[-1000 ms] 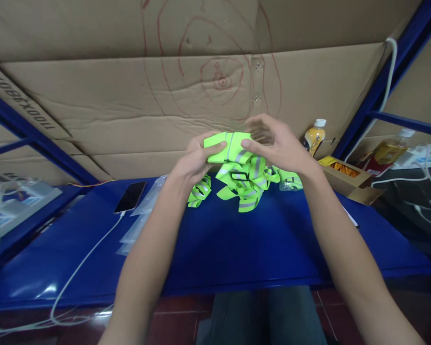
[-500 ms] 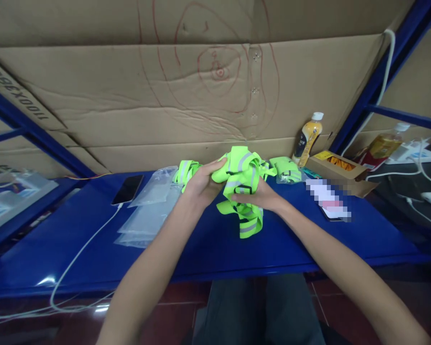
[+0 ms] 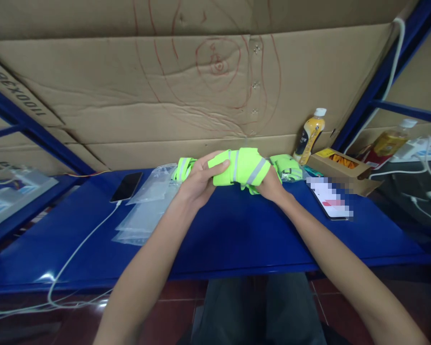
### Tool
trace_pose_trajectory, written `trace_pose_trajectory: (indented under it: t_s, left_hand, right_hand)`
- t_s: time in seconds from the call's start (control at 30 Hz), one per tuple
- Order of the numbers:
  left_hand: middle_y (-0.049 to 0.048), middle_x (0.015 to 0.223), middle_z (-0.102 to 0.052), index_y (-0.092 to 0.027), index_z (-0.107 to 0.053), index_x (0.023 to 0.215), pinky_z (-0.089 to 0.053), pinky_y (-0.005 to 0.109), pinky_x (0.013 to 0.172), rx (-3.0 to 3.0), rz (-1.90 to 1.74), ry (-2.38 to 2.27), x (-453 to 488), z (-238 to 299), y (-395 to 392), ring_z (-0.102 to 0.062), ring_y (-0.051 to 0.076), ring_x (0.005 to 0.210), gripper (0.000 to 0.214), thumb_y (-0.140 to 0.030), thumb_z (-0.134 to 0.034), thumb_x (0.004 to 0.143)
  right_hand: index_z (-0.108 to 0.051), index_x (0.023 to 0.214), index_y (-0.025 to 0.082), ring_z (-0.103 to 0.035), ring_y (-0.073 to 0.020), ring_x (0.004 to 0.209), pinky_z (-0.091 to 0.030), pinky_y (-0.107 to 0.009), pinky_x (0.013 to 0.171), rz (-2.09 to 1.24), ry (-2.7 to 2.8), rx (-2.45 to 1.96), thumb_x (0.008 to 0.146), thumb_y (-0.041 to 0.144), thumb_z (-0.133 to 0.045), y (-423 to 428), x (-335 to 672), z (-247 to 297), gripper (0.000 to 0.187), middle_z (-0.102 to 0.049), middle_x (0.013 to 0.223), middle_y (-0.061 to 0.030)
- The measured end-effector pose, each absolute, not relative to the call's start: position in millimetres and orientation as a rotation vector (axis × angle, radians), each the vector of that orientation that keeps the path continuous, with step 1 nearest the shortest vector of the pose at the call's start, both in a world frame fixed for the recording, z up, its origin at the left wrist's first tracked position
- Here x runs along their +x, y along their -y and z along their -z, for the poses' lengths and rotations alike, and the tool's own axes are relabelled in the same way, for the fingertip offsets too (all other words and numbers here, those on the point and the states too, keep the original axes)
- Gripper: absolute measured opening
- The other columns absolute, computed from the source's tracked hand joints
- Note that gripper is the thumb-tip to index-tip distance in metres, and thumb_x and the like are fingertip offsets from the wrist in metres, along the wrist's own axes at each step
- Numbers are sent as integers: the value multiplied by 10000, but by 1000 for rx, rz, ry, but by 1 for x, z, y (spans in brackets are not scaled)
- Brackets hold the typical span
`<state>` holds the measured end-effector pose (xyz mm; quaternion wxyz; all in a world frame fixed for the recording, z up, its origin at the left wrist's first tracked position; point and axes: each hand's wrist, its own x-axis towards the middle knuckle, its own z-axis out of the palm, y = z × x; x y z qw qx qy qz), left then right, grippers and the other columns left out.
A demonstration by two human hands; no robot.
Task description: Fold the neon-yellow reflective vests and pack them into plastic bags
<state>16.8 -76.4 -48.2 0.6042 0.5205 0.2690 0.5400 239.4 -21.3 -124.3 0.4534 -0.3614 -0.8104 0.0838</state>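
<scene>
Now bundled tight: the vest (image 3: 242,167), a loose, dangling tangle half a second ago, sits rolled just above the blue bench (image 3: 237,235), its ends clasped firmly by the left hand (image 3: 197,184) and right hand (image 3: 273,188).

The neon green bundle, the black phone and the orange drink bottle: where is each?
neon green bundle (image 3: 244,168), head view, green cloth between its two grey stripes.
black phone (image 3: 126,186), head view, middle of its dark screen.
orange drink bottle (image 3: 309,136), head view, middle of its body.
</scene>
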Motion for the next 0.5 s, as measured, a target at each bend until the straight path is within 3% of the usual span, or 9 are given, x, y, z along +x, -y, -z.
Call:
trace_pose_trajectory:
  t_s: [0.07,0.2,0.33,0.5]
  left_hand:
    - [108,1072,-818,-145,-811,1064,-603,351,902,1192,-1328,-659,15,50,71,-777,303,1061,511,-352,-1028,650]
    - [84,1039,-805,-160,-794,1058,-583,321,867,1180,-1411,-686,13,54,64,-761,261,1016,541,-374,-1040,626]
    - [49,1020,-778,-195,-784,1112,-540,268,773,1409,-1495,-728,13,54,73,-715,195,904,509,-403,-1009,705]
    - [63,1063,-759,-186,-775,1128,-520,267,767,1948,-1477,-685,12,45,93,-672,175,878,350,-399,-896,877]
  right_hand:
    - [-648,1472,223,-590,-359,1454,-460,-559,1267,-377,2114,-766,839,268,-784,28,245,111,648,-660,1505,-127]
    - [-512,1604,242,-557,-347,1502,-430,-542,1292,-607,2045,-712,830,550,-884,51,262,73,912,-553,1639,-121]
    - [-521,1585,244,-628,-295,1413,-497,-450,1216,-513,1889,-632,971,558,-747,75,258,48,726,-638,1535,-115]
    - [-709,1267,181,-718,-231,981,-576,-342,894,-620,2063,-744,890,515,-838,90,243,41,519,-775,1141,-68]
